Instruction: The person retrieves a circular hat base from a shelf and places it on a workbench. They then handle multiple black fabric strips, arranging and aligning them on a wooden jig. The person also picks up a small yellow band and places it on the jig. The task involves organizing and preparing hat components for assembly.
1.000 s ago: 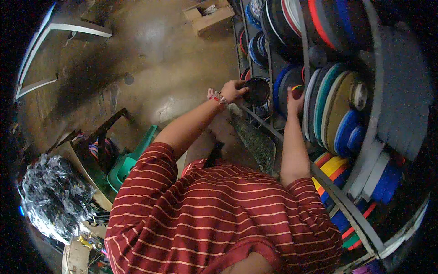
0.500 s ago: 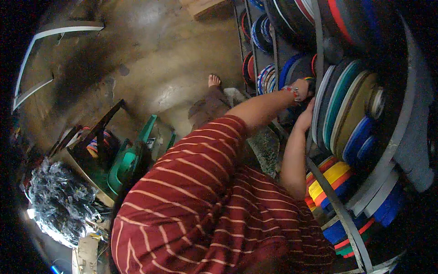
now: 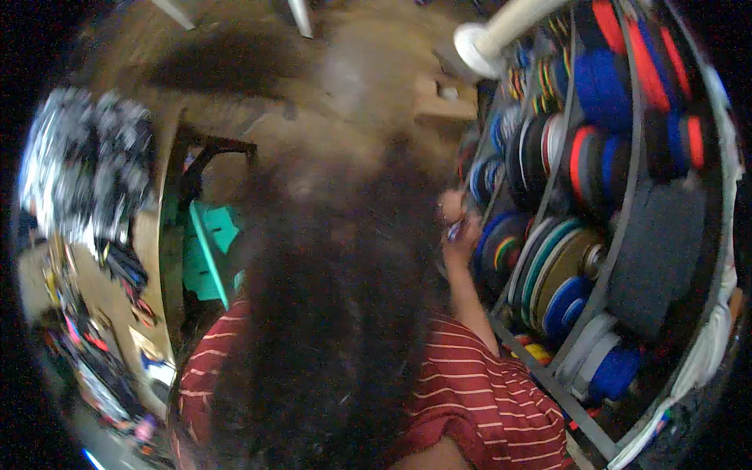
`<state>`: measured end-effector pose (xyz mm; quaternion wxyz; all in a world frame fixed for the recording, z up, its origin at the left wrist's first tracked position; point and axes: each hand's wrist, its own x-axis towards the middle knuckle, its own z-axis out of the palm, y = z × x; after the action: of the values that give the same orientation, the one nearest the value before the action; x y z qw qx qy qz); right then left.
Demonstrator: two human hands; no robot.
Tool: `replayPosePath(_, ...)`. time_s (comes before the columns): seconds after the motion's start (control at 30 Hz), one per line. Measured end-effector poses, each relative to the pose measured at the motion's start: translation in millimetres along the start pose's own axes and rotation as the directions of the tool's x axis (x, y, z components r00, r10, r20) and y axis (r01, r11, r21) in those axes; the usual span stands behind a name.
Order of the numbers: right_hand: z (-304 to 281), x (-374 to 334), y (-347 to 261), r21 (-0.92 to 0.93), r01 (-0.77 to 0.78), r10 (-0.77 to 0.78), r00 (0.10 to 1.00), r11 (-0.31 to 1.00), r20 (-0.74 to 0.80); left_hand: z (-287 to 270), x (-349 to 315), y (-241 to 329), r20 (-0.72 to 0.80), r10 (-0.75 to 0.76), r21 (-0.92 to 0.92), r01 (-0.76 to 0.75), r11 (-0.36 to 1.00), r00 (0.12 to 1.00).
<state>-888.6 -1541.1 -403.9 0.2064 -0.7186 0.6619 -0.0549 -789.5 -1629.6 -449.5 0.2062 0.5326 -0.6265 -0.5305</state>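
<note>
Dark hair [image 3: 337, 290] hangs across the middle of the view and hides most of my left arm. Just beyond it, my left hand [image 3: 450, 205] and my right hand [image 3: 467, 235] are close together, left of a rack holding rolls of webbing. Both are smeared by motion, so their fingers and anything in them cannot be made out. A small bluish-white patch shows between them, too blurred to name. Nearest to my right hand is a dark roll with coloured stripes [image 3: 505, 254]. Beside that stand teal, white and olive rolls [image 3: 560, 274].
Grey metal bars [image 3: 548, 188] run along the rack's front, with a grey sheet [image 3: 656, 258] over part of it. A white pole [image 3: 501, 39] rises at the far end. On the left are a green plastic chair [image 3: 211, 251] and a silvery bundle [image 3: 90, 164].
The view has swung toward the rack, and hair now covers its middle. My hands have drawn back from between the rolls and now appear left of the rack.
</note>
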Motion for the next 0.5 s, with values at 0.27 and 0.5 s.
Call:
replayPosePath(0.27,0.7,-61.9,-163.6,0.535,0.408,-0.519,0.852,0.739,0.068,-102.1,-342.3,20.4,-0.204,0.026,-0.128,-0.053,0.990,0.979)
replayPosePath(0.5,76.7,-201.0,-385.3,0.018,0.825,-0.821,0.565,0.565,-0.083,-3.3,-710.6,-44.4,-0.699,-0.609,-0.710,-0.459,0.534,0.374)
